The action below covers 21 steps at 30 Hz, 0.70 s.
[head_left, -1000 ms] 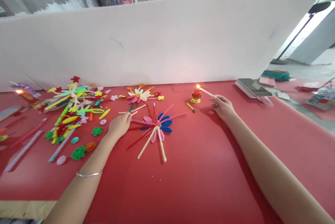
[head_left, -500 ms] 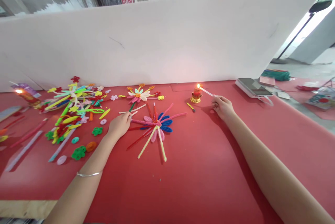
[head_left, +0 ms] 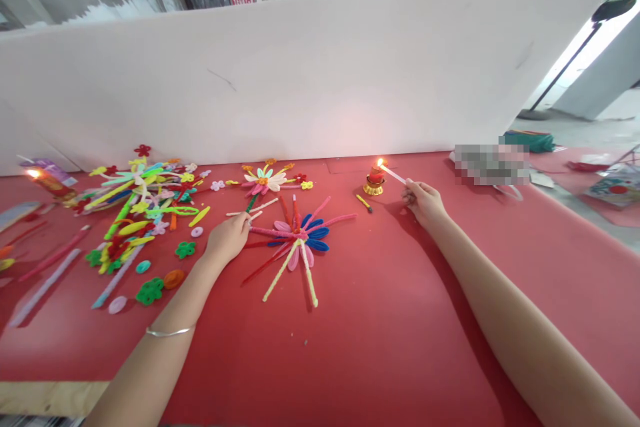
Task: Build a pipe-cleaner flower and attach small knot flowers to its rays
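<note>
My right hand (head_left: pixel 423 202) is closed in a pinch on a thin whitish translucent stick, which looks like a glue stick (head_left: pixel 394 175). Its tip is at the flame of a small red candle (head_left: pixel 379 174) in a gold holder. My left hand (head_left: pixel 229 238) is closed around the end of a pink stem on a pipe cleaner flower (head_left: pixel 301 236). That flower has blue and pink loop petals, with pink, red and pale yellow arms spreading out. Behind the left hand lies a smaller flower (head_left: pixel 264 180) with white, pink and mint petals.
A pile of colourful pipe cleaner pieces (head_left: pixel 135 194) spreads over the left of the red table (head_left: pixel 380 334). A second lit candle (head_left: pixel 50 186) stands far left. A short yellow stick (head_left: pixel 365 203) lies by the near candle. A white board (head_left: pixel 300 80) stands behind.
Almost nothing has moved. The stick tip stays at the flame, and both hands hold nearly the same positions.
</note>
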Each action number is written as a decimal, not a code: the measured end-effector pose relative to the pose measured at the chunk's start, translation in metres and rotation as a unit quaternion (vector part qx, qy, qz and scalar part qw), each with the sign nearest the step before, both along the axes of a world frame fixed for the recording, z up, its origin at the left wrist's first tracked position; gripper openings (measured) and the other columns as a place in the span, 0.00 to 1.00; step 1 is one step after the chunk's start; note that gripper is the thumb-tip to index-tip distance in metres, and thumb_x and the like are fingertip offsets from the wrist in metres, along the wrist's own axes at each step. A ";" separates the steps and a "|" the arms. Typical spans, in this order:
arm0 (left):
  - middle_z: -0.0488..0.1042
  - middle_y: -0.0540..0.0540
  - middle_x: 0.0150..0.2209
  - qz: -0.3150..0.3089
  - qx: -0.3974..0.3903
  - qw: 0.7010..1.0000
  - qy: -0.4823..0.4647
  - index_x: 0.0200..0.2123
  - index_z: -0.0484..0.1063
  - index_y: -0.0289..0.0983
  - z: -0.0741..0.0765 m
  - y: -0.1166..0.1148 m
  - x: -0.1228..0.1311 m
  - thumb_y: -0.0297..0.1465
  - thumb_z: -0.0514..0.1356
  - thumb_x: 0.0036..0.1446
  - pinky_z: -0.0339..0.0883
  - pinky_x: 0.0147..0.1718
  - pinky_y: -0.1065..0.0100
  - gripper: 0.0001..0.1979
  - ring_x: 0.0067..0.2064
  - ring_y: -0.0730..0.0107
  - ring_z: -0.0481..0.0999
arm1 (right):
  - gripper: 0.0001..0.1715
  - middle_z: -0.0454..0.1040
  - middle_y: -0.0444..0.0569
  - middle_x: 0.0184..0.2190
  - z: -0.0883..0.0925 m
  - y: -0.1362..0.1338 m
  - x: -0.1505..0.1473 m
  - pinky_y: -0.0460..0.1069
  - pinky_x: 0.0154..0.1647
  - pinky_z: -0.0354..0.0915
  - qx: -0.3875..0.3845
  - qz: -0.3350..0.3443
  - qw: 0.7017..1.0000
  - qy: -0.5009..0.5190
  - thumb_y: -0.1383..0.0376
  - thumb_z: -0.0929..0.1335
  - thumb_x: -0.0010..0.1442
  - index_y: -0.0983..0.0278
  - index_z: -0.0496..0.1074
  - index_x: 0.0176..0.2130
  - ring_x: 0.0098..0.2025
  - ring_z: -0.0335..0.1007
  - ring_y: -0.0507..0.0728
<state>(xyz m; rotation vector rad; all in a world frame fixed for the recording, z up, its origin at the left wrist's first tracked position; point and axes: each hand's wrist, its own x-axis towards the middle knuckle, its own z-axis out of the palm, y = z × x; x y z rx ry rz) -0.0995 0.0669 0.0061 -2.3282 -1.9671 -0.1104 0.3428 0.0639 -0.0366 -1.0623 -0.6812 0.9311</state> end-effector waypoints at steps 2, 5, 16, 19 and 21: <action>0.76 0.42 0.40 -0.001 -0.003 1.000 -0.002 0.42 0.67 0.39 0.000 0.000 0.000 0.35 0.45 0.61 0.62 0.31 0.68 0.14 0.40 0.60 0.76 | 0.22 0.66 0.41 0.16 0.000 0.000 -0.001 0.40 0.15 0.57 0.000 0.002 1.000 -0.005 0.53 0.75 0.39 0.65 0.66 0.21 0.17 0.59 0.45; 0.76 0.43 0.40 -0.002 -0.005 1.000 -0.007 0.42 0.67 0.39 0.000 0.000 0.000 0.34 0.46 0.61 0.62 0.31 0.68 0.13 0.41 0.59 0.75 | 0.22 0.66 0.41 0.16 0.000 0.000 -0.002 0.40 0.15 0.57 0.002 0.002 1.000 -0.017 0.52 0.74 0.41 0.65 0.65 0.21 0.17 0.59 0.45; 0.76 0.43 0.40 0.001 -0.014 1.000 -0.004 0.43 0.67 0.39 0.002 0.000 0.000 0.34 0.45 0.61 0.63 0.32 0.69 0.13 0.41 0.61 0.75 | 0.21 0.66 0.42 0.16 0.000 0.000 -0.002 0.41 0.16 0.58 -0.014 -0.006 0.999 -0.036 0.52 0.74 0.42 0.65 0.66 0.21 0.17 0.59 0.45; 0.76 0.42 0.40 0.000 -0.016 1.000 -0.007 0.43 0.67 0.39 0.001 0.000 -0.001 0.34 0.45 0.61 0.63 0.32 0.68 0.14 0.41 0.61 0.75 | 0.20 0.66 0.42 0.16 0.002 -0.001 -0.004 0.41 0.16 0.58 -0.013 -0.007 0.999 -0.032 0.54 0.74 0.41 0.65 0.66 0.21 0.17 0.59 0.45; 0.76 0.42 0.40 -0.002 -0.014 1.000 -0.009 0.43 0.67 0.39 0.001 0.001 -0.001 0.34 0.45 0.61 0.63 0.32 0.68 0.14 0.41 0.60 0.75 | 0.18 0.66 0.42 0.16 0.002 -0.001 -0.003 0.40 0.16 0.58 -0.011 -0.004 1.000 -0.026 0.56 0.74 0.42 0.65 0.65 0.21 0.17 0.59 0.45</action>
